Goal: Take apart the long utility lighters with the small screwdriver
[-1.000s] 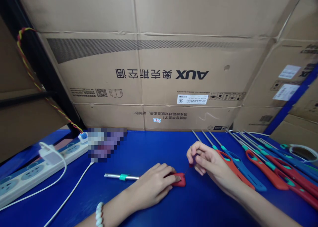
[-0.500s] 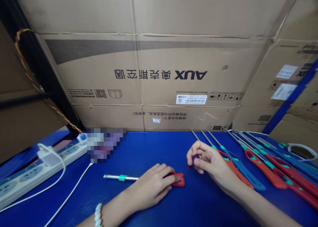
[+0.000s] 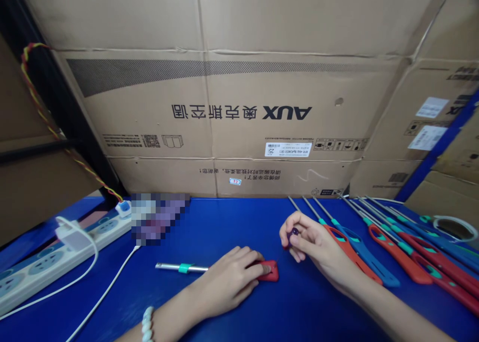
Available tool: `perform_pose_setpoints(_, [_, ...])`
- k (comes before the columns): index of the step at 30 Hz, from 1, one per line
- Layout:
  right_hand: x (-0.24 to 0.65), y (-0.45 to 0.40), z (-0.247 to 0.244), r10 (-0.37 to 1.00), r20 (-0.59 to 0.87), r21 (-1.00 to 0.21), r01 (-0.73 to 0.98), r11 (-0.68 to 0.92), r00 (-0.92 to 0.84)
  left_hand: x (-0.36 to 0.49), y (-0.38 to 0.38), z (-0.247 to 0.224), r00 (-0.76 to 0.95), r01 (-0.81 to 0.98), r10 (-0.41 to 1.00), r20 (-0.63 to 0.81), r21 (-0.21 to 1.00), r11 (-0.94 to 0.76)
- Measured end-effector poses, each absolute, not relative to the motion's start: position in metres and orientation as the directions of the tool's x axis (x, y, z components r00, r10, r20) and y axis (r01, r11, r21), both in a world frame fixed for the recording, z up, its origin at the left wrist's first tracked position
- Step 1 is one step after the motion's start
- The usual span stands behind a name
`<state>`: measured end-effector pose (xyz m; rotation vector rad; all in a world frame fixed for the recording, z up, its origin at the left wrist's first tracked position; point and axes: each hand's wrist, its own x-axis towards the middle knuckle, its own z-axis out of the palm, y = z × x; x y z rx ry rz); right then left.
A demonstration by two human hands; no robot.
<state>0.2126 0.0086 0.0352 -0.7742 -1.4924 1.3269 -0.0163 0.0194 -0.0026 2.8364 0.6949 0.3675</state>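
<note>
On the blue tabletop lies a red long-nosed gas lighter (image 3: 273, 273), its silver tube and green collar (image 3: 184, 268) pointing left. My left hand (image 3: 235, 277) is closed over its handle and presses it down; the middle of the lighter is hidden under the fingers. My right hand (image 3: 310, 237) pinches a small tool with a rounded dark purple handle (image 3: 294, 233) between thumb and fingers. It is held above and to the right of the lighter's butt end. Fingers hide much of the tool, and its tip is hard to make out.
Several red, orange and blue long-nosed lighters (image 3: 400, 257) lie at the right. On the left are a white power strip (image 3: 41, 267) with a plugged-in charger (image 3: 75, 232) and a white cable (image 3: 108, 292). A cardboard wall (image 3: 239, 83) stands behind.
My right hand has shifted very slightly left with the small tool. A thin dark shaft near the lighter's end showed earlier and hardly shows now. My left hand and the lighter stay put.
</note>
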Motion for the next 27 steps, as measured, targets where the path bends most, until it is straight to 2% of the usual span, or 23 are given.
perform_pose_setpoints(4, [0.2138, 0.0076, 0.0346, 0.91, 0.221, -0.975, -0.06, 0.214, -0.351, -0.0161, 0.019, -0.0032, 0.858, 0.424, 0.474, 0.198, 0.247, -0.871])
perform_pose_setpoints(8, [0.2121, 0.0065, 0.0349, 0.915, 0.193, -0.98, -0.116, 0.162, -0.355, -0.0162, 0.0191, -0.0031, 0.856, 0.415, 0.468, 0.218, 0.249, -0.875])
perform_pose_setpoints(13, [0.2108, 0.0091, 0.0331, 0.892, 0.26, -0.959, -0.205, 0.194, -0.37, -0.0167, 0.0193, -0.0025, 0.861, 0.426, 0.471, 0.193, 0.232, -0.874])
perform_pose_setpoints(23, [0.2119, 0.0082, 0.0318, 0.92, 0.234, -0.971, -0.12, 0.206, -0.314, -0.0166, 0.0195, -0.0036, 0.862, 0.421, 0.468, 0.197, 0.235, -0.876])
perform_pose_setpoints(27, [0.2109, 0.0078, 0.0317, 0.909, 0.242, -0.966, -0.168, 0.195, -0.34, -0.0167, 0.0197, -0.0031, 0.858, 0.423, 0.469, 0.21, 0.232, -0.876])
